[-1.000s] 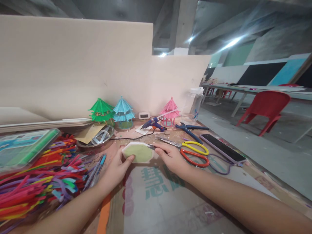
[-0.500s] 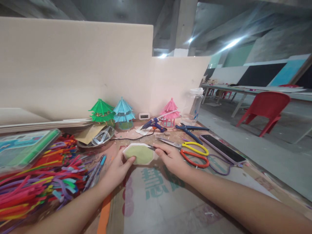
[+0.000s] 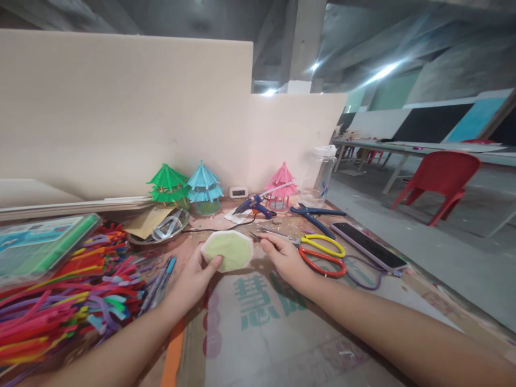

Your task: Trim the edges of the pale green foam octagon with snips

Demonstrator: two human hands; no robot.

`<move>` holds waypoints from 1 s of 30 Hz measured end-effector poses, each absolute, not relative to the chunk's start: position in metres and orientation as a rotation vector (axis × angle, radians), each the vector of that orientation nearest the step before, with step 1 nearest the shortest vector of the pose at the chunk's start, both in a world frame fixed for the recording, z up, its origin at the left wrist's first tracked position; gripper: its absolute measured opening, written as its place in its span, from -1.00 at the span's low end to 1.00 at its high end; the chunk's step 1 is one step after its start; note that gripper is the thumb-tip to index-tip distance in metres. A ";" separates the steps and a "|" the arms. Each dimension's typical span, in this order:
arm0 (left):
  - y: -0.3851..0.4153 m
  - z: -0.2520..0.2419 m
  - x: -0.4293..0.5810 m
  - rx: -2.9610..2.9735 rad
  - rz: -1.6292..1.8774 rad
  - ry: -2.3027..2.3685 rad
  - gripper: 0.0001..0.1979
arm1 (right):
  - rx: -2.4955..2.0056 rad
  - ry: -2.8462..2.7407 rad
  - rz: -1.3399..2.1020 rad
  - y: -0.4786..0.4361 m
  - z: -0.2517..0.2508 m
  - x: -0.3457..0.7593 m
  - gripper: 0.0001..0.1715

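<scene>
Two bare hands, above a printed sheet (image 3: 274,349) on the surface (image 3: 183,252). Left hand (image 3: 197,277): pinching the near left edge of one many-sided piece (image 3: 228,250), pale green with a whitish rim, thumb on the green face, fingers behind. The piece lies between both hands, tilted toward the viewer. Right hand (image 3: 286,263): thumb and fingers closed on one small dark tool (image 3: 255,237), its pointed tip just beside the piece's upper right edge; whether they touch cannot be told.

Near left: one heap of multicoloured fuzzy stems (image 3: 60,306); pens (image 3: 163,279) between heap and left forearm.

Near right: one pair of scissors (image 3: 324,237), yellow and orange handles, just beside the right hand; one phone (image 3: 368,247), dark screen upward.

Beyond: one blue glue gun (image 3: 252,204); blue-handled pliers (image 3: 312,215).

Farther back: three small tiered-roof models, green (image 3: 167,183), blue (image 3: 204,185), pink (image 3: 283,180); one clear bottle (image 3: 323,174), upright.

Background: one red chair (image 3: 439,177).
</scene>
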State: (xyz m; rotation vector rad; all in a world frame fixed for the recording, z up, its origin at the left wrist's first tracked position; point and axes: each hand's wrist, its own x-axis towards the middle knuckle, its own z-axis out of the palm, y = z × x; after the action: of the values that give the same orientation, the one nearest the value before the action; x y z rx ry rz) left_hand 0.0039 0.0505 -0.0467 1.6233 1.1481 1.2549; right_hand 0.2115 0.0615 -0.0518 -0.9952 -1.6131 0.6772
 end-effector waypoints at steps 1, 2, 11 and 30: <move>0.051 -0.046 0.004 1.589 1.262 1.134 -0.50 | -0.997 -1.617 0.680 0.062 -0.052 0.212 -0.62; 0.051 -0.046 0.005 1.555 1.265 1.122 -0.46 | -0.998 -1.618 0.681 0.062 -0.053 0.212 -0.61; 0.049 -0.042 0.004 1.504 1.251 1.233 -0.49 | -1.030 -1.627 0.721 0.061 -0.051 0.210 -0.64; 0.046 -0.040 0.007 1.593 1.194 1.227 -0.48 | -0.999 -1.700 0.695 0.057 -0.051 0.209 -0.67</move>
State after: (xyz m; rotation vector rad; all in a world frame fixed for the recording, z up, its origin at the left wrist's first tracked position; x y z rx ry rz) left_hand 0.0069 0.0465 -0.0400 1.5926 1.2266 1.1937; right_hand 0.2093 0.0571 -0.0512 -0.9988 -1.7004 0.6951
